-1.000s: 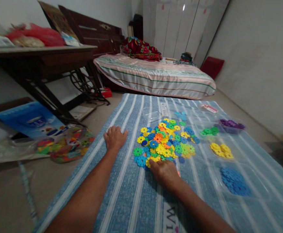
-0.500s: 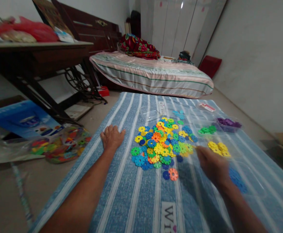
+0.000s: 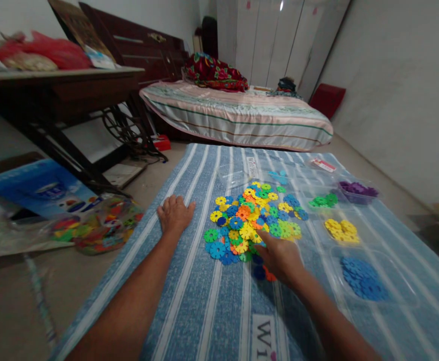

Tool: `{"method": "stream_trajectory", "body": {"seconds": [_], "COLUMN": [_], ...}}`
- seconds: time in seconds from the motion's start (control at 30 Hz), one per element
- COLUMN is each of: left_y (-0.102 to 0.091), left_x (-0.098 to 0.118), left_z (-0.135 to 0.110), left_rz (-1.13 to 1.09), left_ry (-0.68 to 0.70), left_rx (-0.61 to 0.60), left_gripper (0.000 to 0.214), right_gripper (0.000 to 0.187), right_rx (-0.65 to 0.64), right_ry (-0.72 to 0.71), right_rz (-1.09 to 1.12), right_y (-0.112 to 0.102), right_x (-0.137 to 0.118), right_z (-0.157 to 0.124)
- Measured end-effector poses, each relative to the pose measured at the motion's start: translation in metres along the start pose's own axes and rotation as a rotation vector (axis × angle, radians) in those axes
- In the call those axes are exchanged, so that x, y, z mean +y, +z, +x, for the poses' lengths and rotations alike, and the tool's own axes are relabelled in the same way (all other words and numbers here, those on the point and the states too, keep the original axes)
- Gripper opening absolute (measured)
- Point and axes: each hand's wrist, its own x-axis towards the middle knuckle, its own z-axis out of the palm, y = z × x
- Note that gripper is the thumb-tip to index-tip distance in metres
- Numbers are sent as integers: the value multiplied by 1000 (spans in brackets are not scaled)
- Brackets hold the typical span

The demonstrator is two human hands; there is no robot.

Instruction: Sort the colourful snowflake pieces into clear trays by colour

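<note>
A heap of flat, flower-shaped plastic pieces (image 3: 255,220) in yellow, blue, green and orange lies on a blue striped mat (image 3: 204,301). My left hand (image 3: 174,214) rests flat on the mat just left of the heap, fingers stretched, holding nothing. My right hand (image 3: 279,258) reaches onto the heap's near edge with its fingers extended over the pieces; a dark blue piece (image 3: 257,273) and an orange one lie partly under it. To the right, clear trays hold sorted pieces: green (image 3: 322,201), purple (image 3: 356,189), yellow (image 3: 341,230), blue (image 3: 362,278).
A clear bag of mixed pieces (image 3: 102,228) and a blue box (image 3: 42,188) lie on the floor to the left, beneath a dark wooden table (image 3: 64,85). A low bed (image 3: 238,118) stands beyond the mat. A white wall runs along the right.
My right hand went from the heap's near edge over to the trays on the right, then came back to the heap. Two pieces now lie apart below the heap. The left hand stayed put.
</note>
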Motion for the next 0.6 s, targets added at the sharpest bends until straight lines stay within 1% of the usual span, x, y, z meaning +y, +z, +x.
{"method": "stream_trajectory", "body": {"seconds": [0.03,0.1,0.2,0.33,0.43,0.5,0.6], "left_y": [0,0,1,2,3,3,3], "left_x": [0,0,0,-1,-1,-1,-1], "left_z": [0,-1,-1,0,0,0,1], "left_rz": [2,7,6,1,1,-1,0], "left_ry": [-1,-3,-4,-7,-10,-11,-7], "left_rx": [3,7,11,8,3,-2,1], "left_gripper": [52,53,52,52,52,53,53], "right_gripper": [33,34,29,20,24,29,32], "right_rx": [-30,-49,-40,-20,1,60,201], "right_ry": [-19,-58,-66,-94,-132,-161,-185], "right_rz": [-27,-70,-96,-109,-98,-83,-41], "right_y": [0,0,2,7,8,10,14], "right_x": [-8,-17,-21,-21,-18,-15,-8], "right_z": [6,17,27,28,24,20,15]}}
